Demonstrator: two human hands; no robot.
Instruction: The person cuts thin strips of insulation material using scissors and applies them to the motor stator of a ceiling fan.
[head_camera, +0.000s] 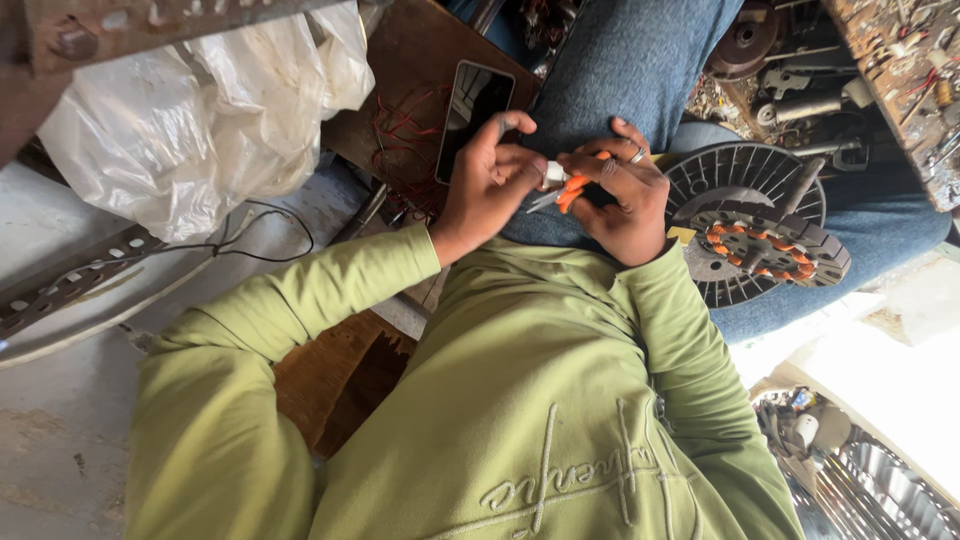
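Head view shows a crumpled white plastic bag (200, 110) at upper left. Over the knee, the left hand (485, 185) pinches a small white piece (553, 172), while the right hand (625, 200) grips orange-handled pliers (568, 190) beside it.

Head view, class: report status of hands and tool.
Left hand pinching small white piece. Right hand gripping orange-handled pliers. Nothing blocking them.

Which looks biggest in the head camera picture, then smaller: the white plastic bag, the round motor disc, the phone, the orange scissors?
1. White plastic bag
2. Round motor disc
3. Phone
4. Orange scissors, partly hidden by the hands

The bag may be nearer the camera, so its lead is unsure.
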